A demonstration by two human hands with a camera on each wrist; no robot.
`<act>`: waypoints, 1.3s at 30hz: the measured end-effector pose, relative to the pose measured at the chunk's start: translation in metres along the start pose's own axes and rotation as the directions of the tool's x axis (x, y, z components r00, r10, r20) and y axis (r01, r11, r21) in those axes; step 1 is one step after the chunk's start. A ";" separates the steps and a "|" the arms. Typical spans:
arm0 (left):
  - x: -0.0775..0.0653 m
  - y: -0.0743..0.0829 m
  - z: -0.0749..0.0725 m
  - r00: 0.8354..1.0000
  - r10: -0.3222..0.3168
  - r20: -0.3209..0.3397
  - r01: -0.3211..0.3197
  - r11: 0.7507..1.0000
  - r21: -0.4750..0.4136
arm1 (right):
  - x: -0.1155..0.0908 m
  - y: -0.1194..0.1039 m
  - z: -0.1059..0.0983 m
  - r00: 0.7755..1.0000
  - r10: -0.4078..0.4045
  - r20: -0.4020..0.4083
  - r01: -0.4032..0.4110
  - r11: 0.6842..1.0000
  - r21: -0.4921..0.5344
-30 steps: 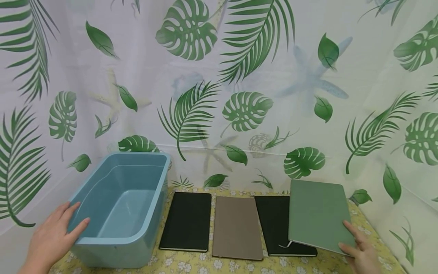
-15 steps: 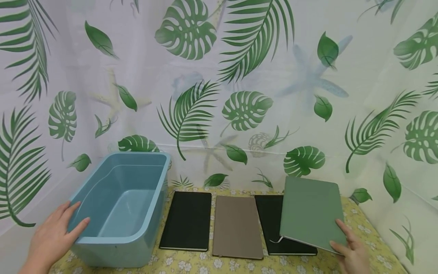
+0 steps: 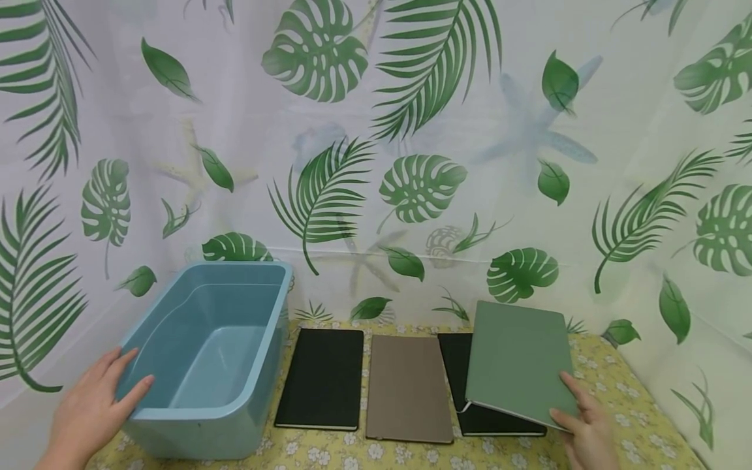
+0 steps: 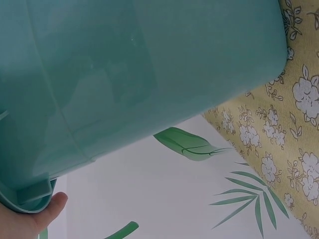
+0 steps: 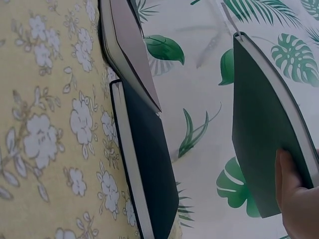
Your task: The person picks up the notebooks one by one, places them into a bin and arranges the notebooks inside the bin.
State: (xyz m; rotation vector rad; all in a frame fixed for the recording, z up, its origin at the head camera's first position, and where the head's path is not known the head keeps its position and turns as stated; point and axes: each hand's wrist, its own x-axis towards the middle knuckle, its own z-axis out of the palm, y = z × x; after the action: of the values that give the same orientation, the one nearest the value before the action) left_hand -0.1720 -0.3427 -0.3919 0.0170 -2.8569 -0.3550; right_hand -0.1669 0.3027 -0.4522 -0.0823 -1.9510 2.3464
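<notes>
My right hand (image 3: 590, 424) pinches the lower right edge of a green notebook (image 3: 519, 362), whose ribbon hangs at its lower left corner. In the right wrist view, that green notebook (image 5: 264, 129) is raised apart from the black notebook (image 5: 147, 164) lying on the cloth. From above, it overlaps much of the right black notebook (image 3: 499, 421). My left hand (image 3: 96, 398) grips the near left rim of a blue plastic tub (image 3: 264, 365), with fingers over the edge. The left wrist view shows one finger (image 4: 52, 209) under the rim, against the tub's outside.
Left of the right black notebook lie a brown notebook (image 3: 408, 388) and another black notebook (image 3: 322, 378), side by side. A yellow floral cloth (image 3: 640, 418) covers the table. Behind it hangs a white curtain (image 3: 446, 117) printed with green leaves.
My right hand has moved left with the green notebook, which now covers more of the right black notebook. The left hand and the tub have stayed in place.
</notes>
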 end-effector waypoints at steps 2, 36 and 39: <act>0.000 0.000 0.001 1.000 -0.004 -0.006 0.004 1.000 -0.001 | 0.001 0.000 0.004 1.000 0.003 -0.004 -0.003 1.000 -0.013; 0.001 0.000 0.002 1.000 -0.023 0.002 0.023 1.000 0.002 | 0.002 -0.002 0.070 0.995 -0.063 0.079 0.053 0.991 0.123; 0.000 0.000 0.002 1.000 -0.022 -0.010 0.022 1.000 -0.002 | 0.002 -0.004 0.075 0.996 -0.053 0.069 0.046 0.993 0.107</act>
State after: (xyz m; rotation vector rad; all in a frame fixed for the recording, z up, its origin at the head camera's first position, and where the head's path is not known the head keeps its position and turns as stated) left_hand -0.1730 -0.3417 -0.3938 0.0495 -2.8485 -0.3615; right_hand -0.1766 0.2305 -0.4343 0.0578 -1.8324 2.4473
